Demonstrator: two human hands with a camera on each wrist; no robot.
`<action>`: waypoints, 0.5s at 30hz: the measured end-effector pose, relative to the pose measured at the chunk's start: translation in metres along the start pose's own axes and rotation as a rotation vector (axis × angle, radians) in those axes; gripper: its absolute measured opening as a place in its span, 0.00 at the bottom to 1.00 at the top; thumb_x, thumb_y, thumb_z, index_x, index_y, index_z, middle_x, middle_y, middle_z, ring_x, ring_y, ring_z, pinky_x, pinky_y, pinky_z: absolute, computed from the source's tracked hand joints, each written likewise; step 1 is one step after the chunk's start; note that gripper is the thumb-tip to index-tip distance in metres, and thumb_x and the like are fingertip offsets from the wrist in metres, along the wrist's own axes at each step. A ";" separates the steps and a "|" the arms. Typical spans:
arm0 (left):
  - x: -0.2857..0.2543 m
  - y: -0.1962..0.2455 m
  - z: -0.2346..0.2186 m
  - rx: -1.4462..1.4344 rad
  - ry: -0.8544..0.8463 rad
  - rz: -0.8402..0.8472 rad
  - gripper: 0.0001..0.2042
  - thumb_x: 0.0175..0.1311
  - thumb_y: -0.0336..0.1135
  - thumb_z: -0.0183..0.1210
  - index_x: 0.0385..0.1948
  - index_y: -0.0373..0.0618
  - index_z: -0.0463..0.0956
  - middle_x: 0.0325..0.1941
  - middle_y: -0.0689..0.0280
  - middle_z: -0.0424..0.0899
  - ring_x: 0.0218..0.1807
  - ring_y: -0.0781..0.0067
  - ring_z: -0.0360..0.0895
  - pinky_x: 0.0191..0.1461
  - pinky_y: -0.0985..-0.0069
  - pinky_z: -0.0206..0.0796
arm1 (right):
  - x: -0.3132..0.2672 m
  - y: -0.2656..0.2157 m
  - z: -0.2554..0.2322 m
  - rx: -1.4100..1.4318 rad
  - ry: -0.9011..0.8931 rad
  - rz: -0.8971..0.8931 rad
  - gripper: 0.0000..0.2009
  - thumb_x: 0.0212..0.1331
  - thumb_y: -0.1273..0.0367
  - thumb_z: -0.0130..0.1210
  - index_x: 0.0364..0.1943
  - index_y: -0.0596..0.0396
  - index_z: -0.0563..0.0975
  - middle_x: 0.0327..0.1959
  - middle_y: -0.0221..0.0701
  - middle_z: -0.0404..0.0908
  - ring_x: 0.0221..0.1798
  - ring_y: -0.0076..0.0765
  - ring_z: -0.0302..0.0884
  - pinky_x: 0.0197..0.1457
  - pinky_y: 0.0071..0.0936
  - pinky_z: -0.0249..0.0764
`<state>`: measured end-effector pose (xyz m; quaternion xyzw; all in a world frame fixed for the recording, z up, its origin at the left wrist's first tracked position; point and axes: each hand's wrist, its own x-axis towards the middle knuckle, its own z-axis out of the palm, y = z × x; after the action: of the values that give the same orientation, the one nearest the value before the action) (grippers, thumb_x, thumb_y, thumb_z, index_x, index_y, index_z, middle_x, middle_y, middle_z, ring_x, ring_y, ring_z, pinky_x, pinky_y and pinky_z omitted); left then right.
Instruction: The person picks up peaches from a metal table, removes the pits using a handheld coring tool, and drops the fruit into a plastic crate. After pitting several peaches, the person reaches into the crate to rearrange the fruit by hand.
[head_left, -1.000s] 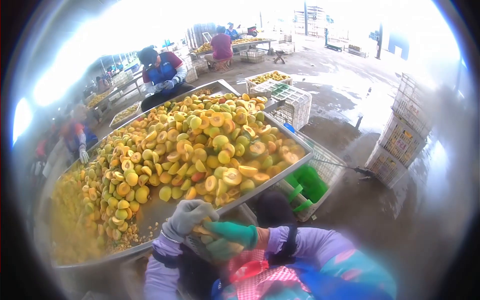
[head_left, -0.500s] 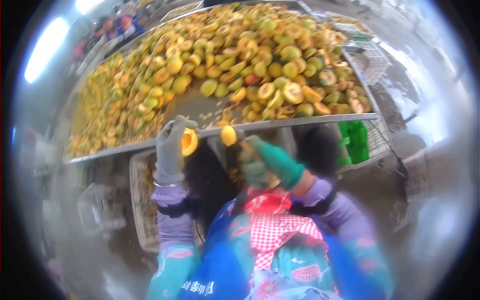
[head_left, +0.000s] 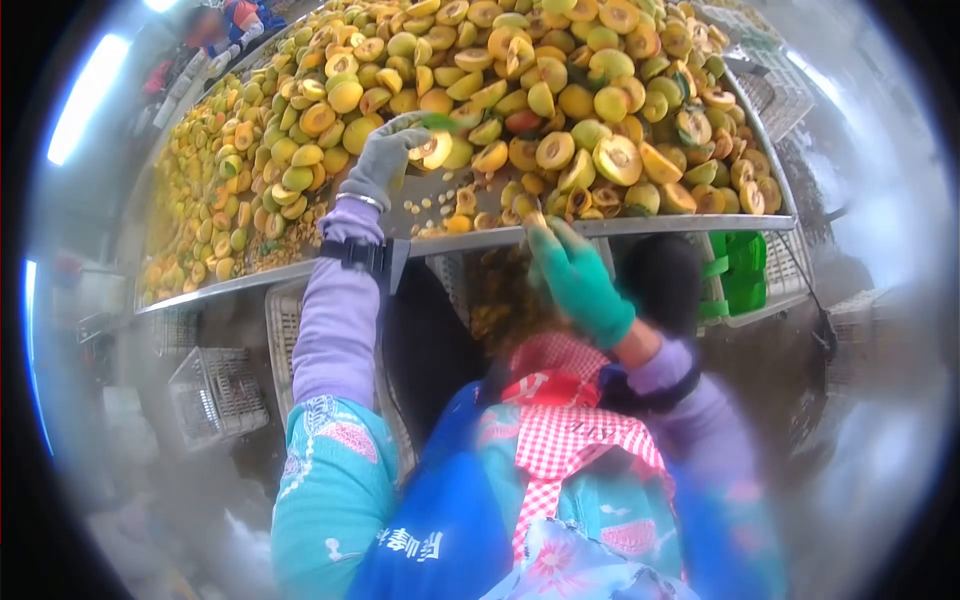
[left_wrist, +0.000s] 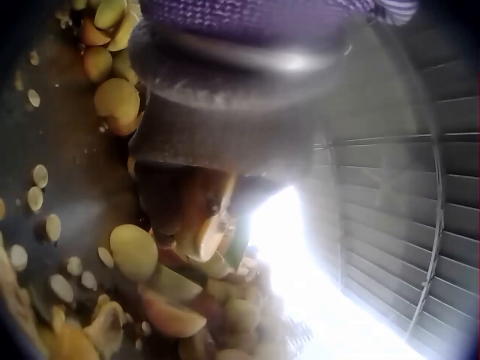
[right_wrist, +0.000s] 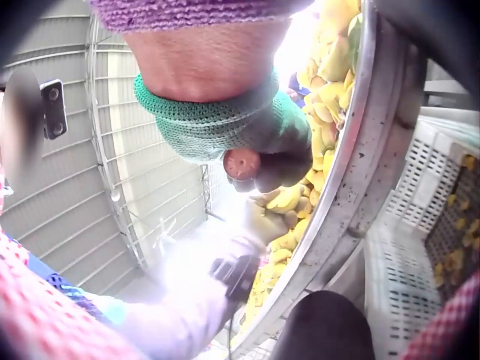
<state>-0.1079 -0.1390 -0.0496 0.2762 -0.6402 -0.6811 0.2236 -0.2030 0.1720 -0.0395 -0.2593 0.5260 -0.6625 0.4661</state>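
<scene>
The left hand (head_left: 388,158), in a grey glove, reaches over the metal table and grips a cut fruit half (head_left: 432,150) with pale flesh. In the left wrist view, that glove (left_wrist: 225,135) curls around a fruit piece (left_wrist: 214,225). A green leaf-like shape (head_left: 448,122) lies beside its fingertips. The right hand (head_left: 580,280), in a green glove, is at the table's front edge. In the right wrist view this hand (right_wrist: 232,124) grips a tool whose round brown handle end (right_wrist: 242,163) shows; the rest of the tool is hidden.
Halved yellow-green fruit (head_left: 560,100) is heaped across the table, whose metal rim (head_left: 480,240) runs along the front. Small pale kernels (head_left: 447,183) lie near the left hand. A green container (head_left: 742,272) and crates (head_left: 215,395) stand below. Another person (head_left: 240,25) is at the far left.
The hands were together at first, then parted. The left hand has moved forward over the table with a fruit half. The right hand has moved rightward and up to the rim. The view has tilted down.
</scene>
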 end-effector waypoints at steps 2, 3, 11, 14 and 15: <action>-0.062 0.043 0.046 -0.016 0.171 -0.173 0.17 0.68 0.31 0.54 0.57 0.38 0.75 0.51 0.63 0.83 0.47 0.74 0.80 0.51 0.79 0.74 | 0.025 0.010 0.005 -0.467 -0.007 -0.302 0.16 0.72 0.58 0.47 0.35 0.59 0.73 0.24 0.46 0.77 0.25 0.53 0.76 0.29 0.39 0.70; -0.077 0.039 0.058 -0.123 0.123 -0.095 0.17 0.68 0.33 0.54 0.57 0.38 0.75 0.52 0.63 0.82 0.47 0.74 0.80 0.51 0.78 0.74 | 0.030 0.009 0.014 -0.524 -0.001 -0.333 0.17 0.71 0.58 0.47 0.35 0.60 0.73 0.24 0.49 0.77 0.27 0.57 0.76 0.30 0.43 0.70; -0.126 0.031 0.125 0.507 0.094 0.530 0.18 0.73 0.44 0.50 0.50 0.36 0.74 0.45 0.58 0.84 0.42 0.73 0.82 0.48 0.75 0.74 | 0.025 0.020 0.024 -0.673 0.082 -0.371 0.21 0.71 0.55 0.45 0.33 0.63 0.73 0.24 0.54 0.78 0.31 0.64 0.78 0.33 0.53 0.70; -0.129 0.031 0.135 0.295 0.097 0.465 0.17 0.73 0.43 0.50 0.48 0.36 0.75 0.39 0.58 0.85 0.39 0.72 0.83 0.45 0.75 0.75 | 0.014 0.009 0.021 -0.669 0.066 -0.339 0.22 0.72 0.55 0.44 0.35 0.63 0.74 0.25 0.53 0.79 0.32 0.62 0.78 0.33 0.50 0.71; -0.129 0.032 0.137 0.159 0.085 0.386 0.17 0.73 0.43 0.50 0.47 0.36 0.76 0.38 0.58 0.85 0.38 0.72 0.83 0.44 0.75 0.75 | 0.011 0.005 0.021 -0.672 0.047 -0.314 0.22 0.72 0.55 0.44 0.36 0.64 0.75 0.26 0.53 0.79 0.33 0.61 0.79 0.34 0.49 0.71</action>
<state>-0.1035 0.0458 -0.0020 0.1936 -0.7230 -0.5606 0.3543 -0.1888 0.1529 -0.0394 -0.4601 0.6785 -0.5221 0.2352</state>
